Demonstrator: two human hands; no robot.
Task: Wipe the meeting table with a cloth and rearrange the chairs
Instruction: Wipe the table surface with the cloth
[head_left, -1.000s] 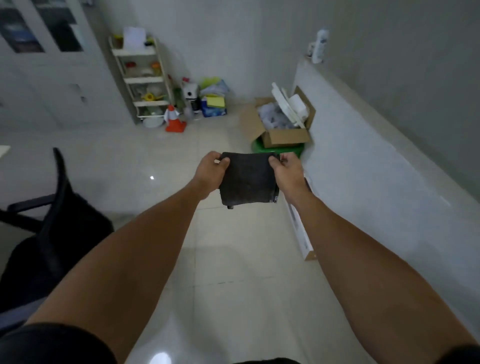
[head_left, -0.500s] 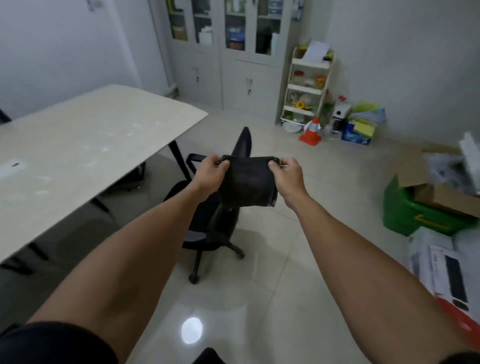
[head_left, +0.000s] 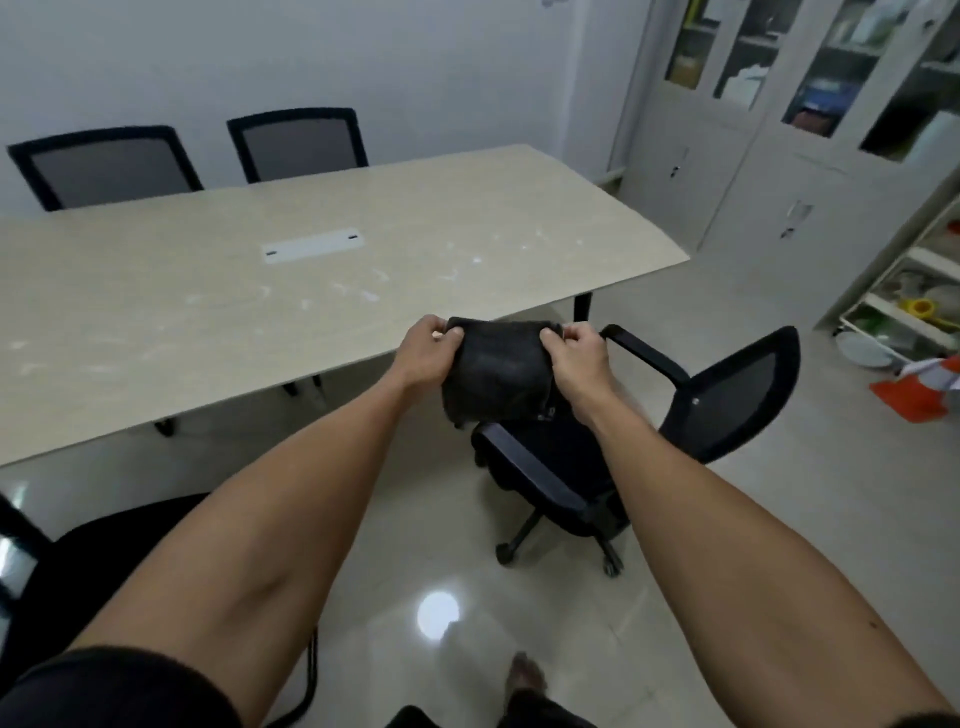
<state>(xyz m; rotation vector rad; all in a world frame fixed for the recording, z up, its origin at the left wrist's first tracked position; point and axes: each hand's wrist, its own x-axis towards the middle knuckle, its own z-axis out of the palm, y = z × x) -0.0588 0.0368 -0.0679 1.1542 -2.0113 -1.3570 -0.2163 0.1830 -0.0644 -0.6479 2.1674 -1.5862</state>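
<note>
A dark grey cloth (head_left: 493, 376) hangs folded between my hands, in front of me above the floor. My left hand (head_left: 426, 351) pinches its upper left corner and my right hand (head_left: 574, 353) pinches its upper right corner. The pale wooden meeting table (head_left: 208, 291) stretches ahead and to the left, with white smears on its top and a white cable cover (head_left: 310, 245) in the middle. A black swivel chair (head_left: 649, 431) stands pulled away from the table's near right corner, turned sideways, just below the cloth.
Two black mesh-backed chairs (head_left: 104, 166) (head_left: 298, 143) stand at the table's far side against the wall. Another black chair (head_left: 47, 566) sits at the lower left. Glass-door cabinets (head_left: 779, 104), a white shelf rack (head_left: 914, 291) and an orange cone (head_left: 914, 389) are on the right.
My view has swung left from the boxes and wall to face the meeting table. Both hands still hold the cloth the same way in front of me.
</note>
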